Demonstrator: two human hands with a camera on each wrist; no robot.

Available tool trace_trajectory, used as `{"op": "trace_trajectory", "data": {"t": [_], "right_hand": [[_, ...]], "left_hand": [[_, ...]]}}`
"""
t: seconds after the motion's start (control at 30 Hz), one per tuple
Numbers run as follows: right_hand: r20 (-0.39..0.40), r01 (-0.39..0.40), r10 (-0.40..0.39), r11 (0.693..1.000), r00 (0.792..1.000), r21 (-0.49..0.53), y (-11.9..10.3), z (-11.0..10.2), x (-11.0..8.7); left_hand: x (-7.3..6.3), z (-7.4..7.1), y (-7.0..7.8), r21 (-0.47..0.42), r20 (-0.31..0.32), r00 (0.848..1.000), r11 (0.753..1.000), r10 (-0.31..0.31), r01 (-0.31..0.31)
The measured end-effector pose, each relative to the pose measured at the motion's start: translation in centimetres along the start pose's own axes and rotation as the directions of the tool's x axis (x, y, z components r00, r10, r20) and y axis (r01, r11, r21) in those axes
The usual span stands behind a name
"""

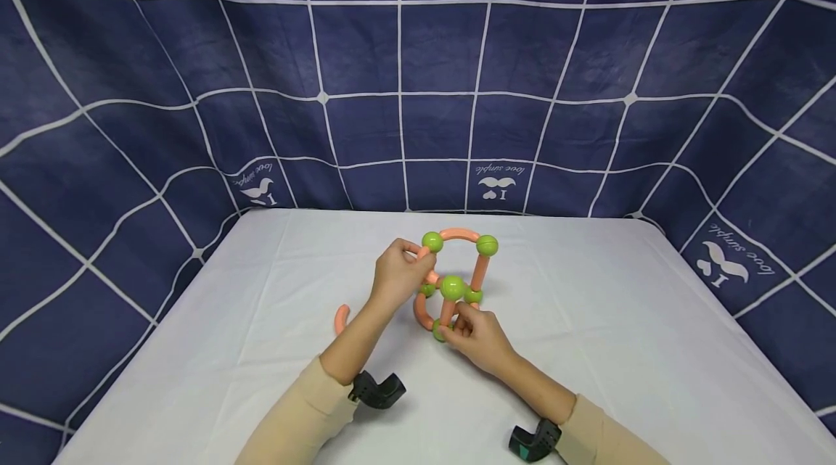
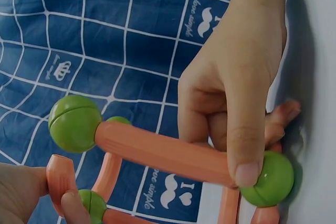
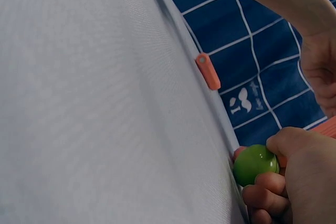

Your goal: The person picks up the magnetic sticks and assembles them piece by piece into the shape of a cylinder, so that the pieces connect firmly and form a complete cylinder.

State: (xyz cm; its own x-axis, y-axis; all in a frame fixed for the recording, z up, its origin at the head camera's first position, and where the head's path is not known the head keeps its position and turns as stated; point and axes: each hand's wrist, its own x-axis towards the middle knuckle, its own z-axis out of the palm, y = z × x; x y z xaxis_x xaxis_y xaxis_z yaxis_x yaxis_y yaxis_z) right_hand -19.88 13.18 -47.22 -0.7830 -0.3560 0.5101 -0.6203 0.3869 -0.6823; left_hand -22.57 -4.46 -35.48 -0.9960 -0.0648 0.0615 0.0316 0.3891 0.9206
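Observation:
A frame of orange rods (image 1: 480,273) and green balls (image 1: 487,245) stands on the white table. My left hand (image 1: 401,274) is at its upper left and pinches a short orange rod (image 2: 61,178), whose flat end shows in the left wrist view. Low at the frame's near side, my right hand (image 1: 482,338) grips the bottom end of an upright orange rod (image 2: 168,150). Its thumb lies against that rod, beside the lower green ball (image 3: 255,164). Fingers hide part of the joints.
A loose curved orange rod (image 1: 342,319) lies on the table left of the frame, beside the left forearm. The white cloth (image 1: 627,320) covers the table. Behind and at the sides hangs a dark blue curtain (image 1: 437,51) with white lines.

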Motion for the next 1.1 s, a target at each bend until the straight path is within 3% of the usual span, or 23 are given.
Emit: {"op": "trace_trajectory", "data": {"t": [1.1], "right_hand": [[0.030, -0.032, 0.032, 0.999, 0.999, 0.000, -0.25, -0.18, 0.09]], "left_hand": [[-0.15, -0.09, -0.12, 0.005, -0.017, 0.998, 0.999, 0.054, -0.054]]}}
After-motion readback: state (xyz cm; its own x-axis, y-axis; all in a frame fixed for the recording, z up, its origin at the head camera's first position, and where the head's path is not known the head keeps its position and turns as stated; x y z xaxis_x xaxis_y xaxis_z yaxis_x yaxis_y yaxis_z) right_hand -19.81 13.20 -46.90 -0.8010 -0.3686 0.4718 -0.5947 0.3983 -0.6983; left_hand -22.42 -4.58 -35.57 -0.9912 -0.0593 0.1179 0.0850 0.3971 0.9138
